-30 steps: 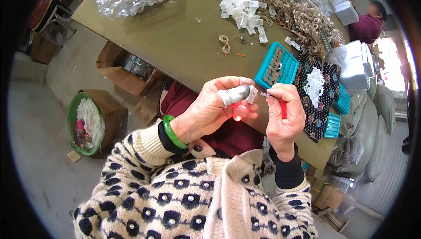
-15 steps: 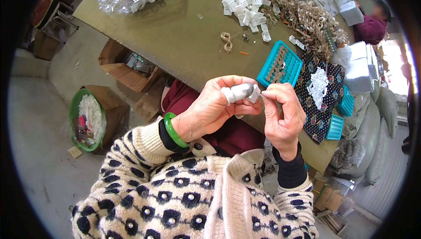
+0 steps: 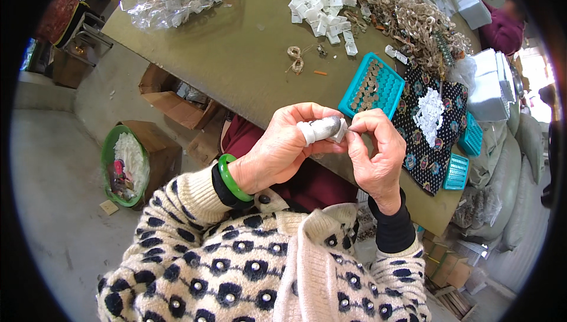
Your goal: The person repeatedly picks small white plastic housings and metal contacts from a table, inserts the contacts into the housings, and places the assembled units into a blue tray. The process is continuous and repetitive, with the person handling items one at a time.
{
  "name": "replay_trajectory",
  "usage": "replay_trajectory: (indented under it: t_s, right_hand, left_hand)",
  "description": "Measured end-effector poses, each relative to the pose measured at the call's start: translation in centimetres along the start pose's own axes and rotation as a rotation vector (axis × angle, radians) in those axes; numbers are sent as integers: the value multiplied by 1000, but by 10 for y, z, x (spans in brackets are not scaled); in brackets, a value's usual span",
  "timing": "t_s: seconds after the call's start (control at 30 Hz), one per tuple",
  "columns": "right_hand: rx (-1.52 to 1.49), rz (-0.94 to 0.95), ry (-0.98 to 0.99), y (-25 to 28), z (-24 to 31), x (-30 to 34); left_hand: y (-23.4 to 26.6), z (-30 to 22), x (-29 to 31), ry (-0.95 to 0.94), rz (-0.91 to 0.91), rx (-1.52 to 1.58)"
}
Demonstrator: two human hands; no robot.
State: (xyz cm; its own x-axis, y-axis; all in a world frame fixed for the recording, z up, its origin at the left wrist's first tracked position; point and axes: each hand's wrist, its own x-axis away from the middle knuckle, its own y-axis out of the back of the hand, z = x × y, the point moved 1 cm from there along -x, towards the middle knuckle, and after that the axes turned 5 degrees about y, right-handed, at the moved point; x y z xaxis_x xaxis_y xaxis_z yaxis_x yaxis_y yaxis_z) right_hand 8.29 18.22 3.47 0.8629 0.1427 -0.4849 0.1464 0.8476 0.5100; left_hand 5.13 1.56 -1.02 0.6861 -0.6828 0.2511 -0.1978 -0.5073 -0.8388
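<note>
Near the centre are 2 bare hands, 1 left hand (image 3: pixel 283 142) and 1 right hand (image 3: pixel 381 156), and 1 small white plastic block (image 3: pixel 338 134). Rectangular teal plastic trays number 3: 1 tray (image 3: pixel 390 88) right of centre, 2 trays (image 3: pixel 456 172) at the right. Upper centre: 1 heap of white plastic boxes (image 3: pixel 322 6), too crowded to count singly, 1 looped tan cord (image 3: pixel 295 60) and 1 thin orange strip (image 3: pixel 320 73). Upper left: 1 clear plastic bag (image 3: pixel 139 10). Left: 1 round green basin (image 3: pixel 107 155). Upper right: 1 person in purple (image 3: pixel 502 29).
</note>
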Motion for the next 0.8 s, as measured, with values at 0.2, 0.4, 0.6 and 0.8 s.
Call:
replay_trajectory:
  t_s: [0.2, 0.4, 0.6, 0.8]
  right_hand:
    - [109, 83, 68, 1, 3, -4]
    - [82, 243, -54, 11, -13, -48]
    - [573, 256, 337, -38, -54, -101]
    - [1000, 430, 459, -71, -79, -120]
  left_hand:
    - [-3, 5, -1, -54, -73, -133]
    - [7, -15, 5, -13, 48, 81]
    - [26, -27, 8, -101, -93, 1]
    - [33, -36, 13, -159, -114, -41]
